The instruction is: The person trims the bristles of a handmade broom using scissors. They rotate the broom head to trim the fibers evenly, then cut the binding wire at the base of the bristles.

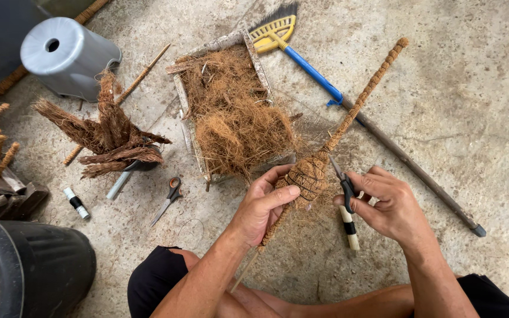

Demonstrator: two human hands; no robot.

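Concrete floor lies open at right while the left hand (262, 207) grips one coir-wrapped stick (325, 147) mid-frame, the right hand (387, 205) pinches scissors (343, 184), second scissors (168, 200) beside one fibre tray (185, 106).

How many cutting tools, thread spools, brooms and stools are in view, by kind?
Scissors: 2, one in the right hand at, one on the floor
Spools: 2, at and
Broom: 1
Stool: 1
Total: 6
The left hand holds the fibre-wrapped stick.
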